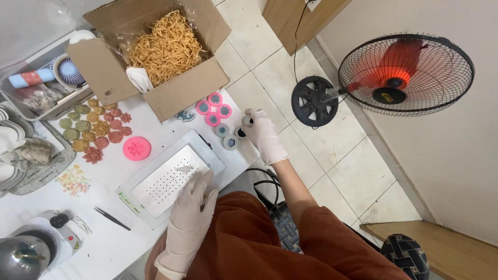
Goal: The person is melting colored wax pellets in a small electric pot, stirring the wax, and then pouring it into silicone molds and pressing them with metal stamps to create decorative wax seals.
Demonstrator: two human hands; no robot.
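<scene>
On the white bench [104, 243] the left hand [189, 220] lies flat, fingers spread and holding nothing, on the near edge of the perforated metal tray [168, 181]. Further right, the right hand [263, 136] has its grip pinched shut on a small dark-centred round mould [247, 122] at the bench's far corner, just beside the grey moulds [226, 136] and the pink ones [212, 110] — clearly the nearer hand to them.
</scene>
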